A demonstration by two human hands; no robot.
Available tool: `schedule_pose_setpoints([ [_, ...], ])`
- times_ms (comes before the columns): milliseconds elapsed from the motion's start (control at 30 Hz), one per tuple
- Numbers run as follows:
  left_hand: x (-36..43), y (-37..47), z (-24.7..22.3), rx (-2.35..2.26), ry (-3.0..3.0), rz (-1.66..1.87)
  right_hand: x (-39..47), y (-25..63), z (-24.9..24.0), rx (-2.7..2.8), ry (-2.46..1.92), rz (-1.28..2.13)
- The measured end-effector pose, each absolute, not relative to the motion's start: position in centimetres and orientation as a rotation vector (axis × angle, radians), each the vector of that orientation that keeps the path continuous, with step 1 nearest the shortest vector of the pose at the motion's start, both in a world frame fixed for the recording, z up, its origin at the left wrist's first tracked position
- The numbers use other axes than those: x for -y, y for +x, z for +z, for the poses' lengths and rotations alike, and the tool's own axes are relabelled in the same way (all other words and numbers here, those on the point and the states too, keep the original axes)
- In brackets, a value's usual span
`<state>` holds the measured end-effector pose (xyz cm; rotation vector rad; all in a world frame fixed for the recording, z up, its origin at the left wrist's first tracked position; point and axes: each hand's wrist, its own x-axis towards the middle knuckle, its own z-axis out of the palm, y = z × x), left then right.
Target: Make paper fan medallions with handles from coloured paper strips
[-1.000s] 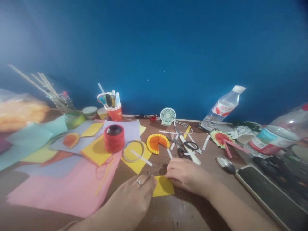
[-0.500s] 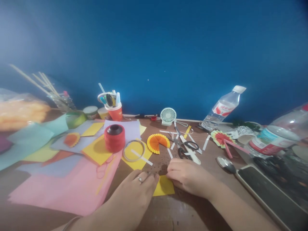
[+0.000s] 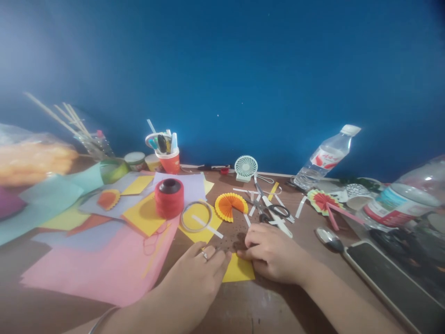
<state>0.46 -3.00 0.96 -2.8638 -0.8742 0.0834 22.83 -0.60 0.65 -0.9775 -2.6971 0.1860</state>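
Observation:
A small yellow sheet of paper (image 3: 239, 270) lies on the brown table between my hands. With fingers bent and held together, my left hand (image 3: 202, 273) grips its far left edge; a ring is on one finger. My right hand (image 3: 274, 253) is curled at the far right edge, thumb and index finger on the paper. The fingertips hide part of that edge. Just beyond lie an orange pleated paper fan (image 3: 231, 207) and a metal ring (image 3: 196, 216) on another yellow sheet (image 3: 186, 233).
Scissors (image 3: 278, 211) and white paper strips (image 3: 301, 206) lie past my right hand. A red thread spool (image 3: 169, 198) stands on coloured papers (image 3: 93, 269) at left. At right are a spoon (image 3: 327, 236), a phone (image 3: 389, 278) and a tilted bottle (image 3: 325, 157).
The whole view has shifted slightly, so things sit a little further right. My right index finger now stretches further left along the paper's far edge. My left hand stays on the sheet.

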Motion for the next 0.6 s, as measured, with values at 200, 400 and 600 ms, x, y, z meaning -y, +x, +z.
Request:
schedule_pose_setpoints([
  [200, 3.8, 0.2, 0.5, 0.908, -2.727, 0.112, 0.4, 24.0, 0.7, 2.655, -0.983, 0.269],
  [400, 2.4, -0.2, 0.6, 1.033, -2.841, 0.066, 0.7, 23.2, 1.0, 2.606, -1.07, 0.346],
  [600, 1.0, -0.1, 1.0, 1.362, -3.05, -0.322, 1.1, 21.1, 0.6, 2.423, -1.31, 0.49],
])
